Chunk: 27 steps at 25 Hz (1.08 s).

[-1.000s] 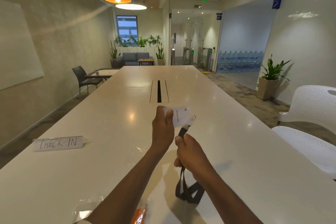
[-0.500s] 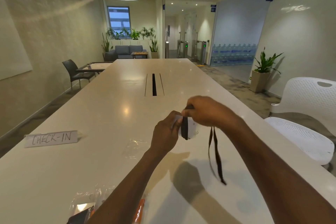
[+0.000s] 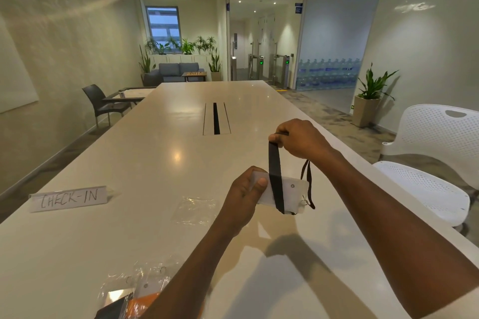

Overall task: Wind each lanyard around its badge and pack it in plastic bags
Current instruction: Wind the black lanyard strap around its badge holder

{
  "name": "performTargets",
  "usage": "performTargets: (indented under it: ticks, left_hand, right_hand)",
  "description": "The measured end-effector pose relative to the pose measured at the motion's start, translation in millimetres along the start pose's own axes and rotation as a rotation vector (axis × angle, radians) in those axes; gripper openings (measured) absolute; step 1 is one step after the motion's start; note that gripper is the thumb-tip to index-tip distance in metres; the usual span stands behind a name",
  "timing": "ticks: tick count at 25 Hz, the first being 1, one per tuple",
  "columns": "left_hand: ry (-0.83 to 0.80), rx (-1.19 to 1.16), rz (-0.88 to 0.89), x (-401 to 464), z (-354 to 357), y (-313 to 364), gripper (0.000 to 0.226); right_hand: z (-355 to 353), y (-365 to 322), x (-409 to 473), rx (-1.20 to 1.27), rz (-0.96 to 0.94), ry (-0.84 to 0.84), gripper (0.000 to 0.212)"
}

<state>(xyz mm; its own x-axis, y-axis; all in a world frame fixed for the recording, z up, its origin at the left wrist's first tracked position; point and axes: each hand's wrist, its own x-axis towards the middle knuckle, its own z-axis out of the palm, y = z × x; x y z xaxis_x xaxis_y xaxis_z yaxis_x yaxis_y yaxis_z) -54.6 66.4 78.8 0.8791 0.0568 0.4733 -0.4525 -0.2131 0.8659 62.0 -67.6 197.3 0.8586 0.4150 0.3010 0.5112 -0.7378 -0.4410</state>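
My left hand (image 3: 246, 195) grips the left end of a white badge (image 3: 293, 195), held flat above the long white table (image 3: 160, 163). A black lanyard (image 3: 275, 176) crosses the badge's middle and runs up to my right hand (image 3: 298, 141), which pinches it taut above the badge. A loose loop of the strap hangs beside the badge's right end near its metal ring. An empty clear plastic bag (image 3: 195, 208) lies on the table to the left of my left hand.
A "CHECK-IN" sign (image 3: 68, 198) stands at the table's left edge. Bagged badges with orange and black lanyards (image 3: 129, 292) lie at the near edge under my left forearm. White chairs (image 3: 430, 163) stand on the right. A cable slot (image 3: 216, 118) runs along the table's middle.
My right hand has lifted from the badge, pulling the black strap up and taut. One turn of strap now lies flat across the badge. The loose hanging end has become shorter.
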Motion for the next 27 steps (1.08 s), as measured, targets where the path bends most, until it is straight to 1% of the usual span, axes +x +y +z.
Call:
performTargets:
  ticks: [3,6,7,8,10,13,14,16,17,18,20,22,24,27]
  left_hand:
    - [-0.013,-0.143,0.005,0,-1,8,0.024]
    - [0.053,-0.224,0.002,2,-4,15,0.023]
    - [0.090,-0.229,0.005,2,-5,17,0.024]
    - [0.127,-0.230,0.006,3,-5,19,0.024]
    - [0.178,-0.202,0.018,6,-6,24,0.023]
    - [0.262,-0.071,0.010,13,-5,29,0.022]
    - [0.306,-0.038,-0.005,16,-5,31,0.021]
    - [0.382,-0.017,-0.020,22,-8,35,0.016]
    - [0.411,-0.018,-0.026,25,-10,36,0.013]
    - [0.438,-0.023,-0.037,27,-11,37,0.012]
    - [0.484,-0.028,-0.067,30,-11,38,0.011]
    - [0.508,-0.026,-0.087,31,-10,39,0.015]
    - [0.513,-0.037,-0.092,31,-7,40,0.017]
    - [0.526,-0.050,-0.085,30,-5,42,0.017]
  right_hand:
    - [6,8,-5,0.112,0.002,-0.087,0.035]
    - [18,19,-18,0.347,0.103,-0.232,0.047]
    - [24,24,-24,0.420,0.143,-0.308,0.046]
    - [30,29,-30,0.461,0.157,-0.377,0.040]
    - [44,33,-44,0.494,0.147,-0.441,0.029]
    - [65,33,-59,0.664,0.087,-0.415,0.017]
    - [73,32,-61,0.703,0.063,-0.374,0.016]
    - [84,31,-65,0.714,0.061,-0.237,0.005]
    - [87,29,-67,0.729,0.063,-0.177,0.005]
    - [90,29,-69,0.738,0.048,-0.142,0.013]
    - [96,26,-76,0.731,-0.016,-0.138,0.028]
    - [100,16,-82,0.734,-0.069,-0.151,0.032]
    - [103,5,-85,0.735,-0.110,-0.122,0.026]
    - [107,-12,-89,0.761,-0.122,-0.021,0.006]
